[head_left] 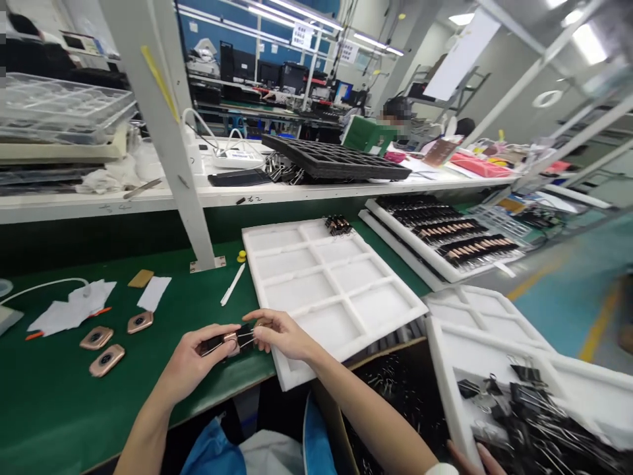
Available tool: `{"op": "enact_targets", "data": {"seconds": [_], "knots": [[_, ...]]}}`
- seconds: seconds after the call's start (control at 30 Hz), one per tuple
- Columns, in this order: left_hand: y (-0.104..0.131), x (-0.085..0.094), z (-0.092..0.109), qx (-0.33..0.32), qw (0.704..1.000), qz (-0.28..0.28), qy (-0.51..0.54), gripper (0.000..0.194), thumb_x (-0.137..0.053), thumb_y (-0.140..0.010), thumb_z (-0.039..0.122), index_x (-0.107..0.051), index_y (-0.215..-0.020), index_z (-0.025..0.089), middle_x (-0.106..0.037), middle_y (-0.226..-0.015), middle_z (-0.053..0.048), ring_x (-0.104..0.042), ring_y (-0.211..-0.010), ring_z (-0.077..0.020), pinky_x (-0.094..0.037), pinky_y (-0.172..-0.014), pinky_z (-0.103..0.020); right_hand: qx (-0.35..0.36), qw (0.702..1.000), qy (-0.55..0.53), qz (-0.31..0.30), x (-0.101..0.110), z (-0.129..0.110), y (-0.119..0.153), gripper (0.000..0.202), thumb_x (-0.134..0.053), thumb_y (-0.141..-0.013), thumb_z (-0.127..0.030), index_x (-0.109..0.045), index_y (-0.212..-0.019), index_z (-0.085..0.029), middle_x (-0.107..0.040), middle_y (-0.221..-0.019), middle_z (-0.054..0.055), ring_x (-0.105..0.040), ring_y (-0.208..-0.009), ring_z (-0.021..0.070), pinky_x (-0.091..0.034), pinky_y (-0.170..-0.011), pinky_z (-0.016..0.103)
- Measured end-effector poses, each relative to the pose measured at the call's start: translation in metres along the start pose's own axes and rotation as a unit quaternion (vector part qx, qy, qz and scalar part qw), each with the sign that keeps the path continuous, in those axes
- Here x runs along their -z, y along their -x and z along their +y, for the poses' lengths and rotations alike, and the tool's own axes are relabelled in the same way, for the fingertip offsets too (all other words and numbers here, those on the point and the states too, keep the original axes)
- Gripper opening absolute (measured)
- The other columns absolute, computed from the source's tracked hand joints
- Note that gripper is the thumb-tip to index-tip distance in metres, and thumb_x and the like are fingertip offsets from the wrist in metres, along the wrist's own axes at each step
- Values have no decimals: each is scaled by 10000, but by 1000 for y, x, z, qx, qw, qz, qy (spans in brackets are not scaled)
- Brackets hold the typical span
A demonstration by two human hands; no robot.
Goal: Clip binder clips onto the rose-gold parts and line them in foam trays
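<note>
My left hand (198, 356) is closed around a small rose-gold watch case (230, 343) just above the green mat. A black binder clip (243, 333) sits against that case, its wire handles pointing right. Fingers of my right hand (279, 335) pinch around those wire handles; the fingertips partly hide them. Whether the clip's jaws are fully seated on the case, I cannot tell. Three more rose-gold cases, one of them a case with a round dark centre (107, 360), lie on the mat to the left. Beside my right hand is a white foam tray (341, 290) with shallow compartments.
Clipped pieces (338, 225) stand in the tray's far corner. Filled trays (455, 231) are stacked behind right. At lower right, another person's hand (477, 458) touches a tray of loose binder clips (539, 409). A white pen (232, 285), papers (74, 307) and a metal post (163, 132) stand near.
</note>
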State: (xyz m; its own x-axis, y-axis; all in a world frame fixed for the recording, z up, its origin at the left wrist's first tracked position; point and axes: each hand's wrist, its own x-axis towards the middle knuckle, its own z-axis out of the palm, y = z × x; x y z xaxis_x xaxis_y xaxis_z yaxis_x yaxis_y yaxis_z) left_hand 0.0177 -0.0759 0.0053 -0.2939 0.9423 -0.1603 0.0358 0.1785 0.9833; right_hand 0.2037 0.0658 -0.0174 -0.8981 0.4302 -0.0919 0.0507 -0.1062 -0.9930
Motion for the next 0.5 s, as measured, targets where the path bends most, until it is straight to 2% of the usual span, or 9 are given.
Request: {"op": "enact_targets", "data": {"seconds": [0.13, 0.27, 0.37, 0.5], "knots": [[-9, -1, -13, 24, 1000, -2, -7, 476, -875, -687, 505, -822, -1089, 257, -796, -1042, -112, -761, -973, -353, -636, -856, -399, -24, 995, 95, 18, -4, -14, -1, 437, -685, -884, -518, -704, -1194, -210, -672, -845, 17, -632, -727, 146, -505, -641, 259], [-22, -3, -26, 36, 999, 11, -29, 488, -894, -626, 547, -835, -1023, 270, -797, -1085, -101, -749, -1009, -389, -652, -820, -403, -48, 980, 192, 24, -4, -36, 1, 361, -690, -871, -523, -727, -1098, -246, -706, -883, 12, -655, -851, 179, -500, -708, 258], [-31, -2, -33, 37, 998, 19, -41, 496, -913, -578, 548, -835, -995, 290, -800, -1091, -75, -744, -1031, -393, -660, -790, -373, -57, 961, 270, 11, 0, -48, 2, 413, -649, -868, -624, -717, -1038, -254, -703, -884, 5, -643, -837, 181, -469, -654, 248], [-37, 0, -38, 47, 992, 56, -100, 464, -887, -584, 577, -832, -949, 296, -814, -977, -52, -762, -949, -388, -670, -700, -366, -72, 933, 353, 19, 3, -54, -8, 543, -526, -882, -750, -669, -841, -228, -671, -735, -4, -621, -715, 171, -430, -570, 248]]}}
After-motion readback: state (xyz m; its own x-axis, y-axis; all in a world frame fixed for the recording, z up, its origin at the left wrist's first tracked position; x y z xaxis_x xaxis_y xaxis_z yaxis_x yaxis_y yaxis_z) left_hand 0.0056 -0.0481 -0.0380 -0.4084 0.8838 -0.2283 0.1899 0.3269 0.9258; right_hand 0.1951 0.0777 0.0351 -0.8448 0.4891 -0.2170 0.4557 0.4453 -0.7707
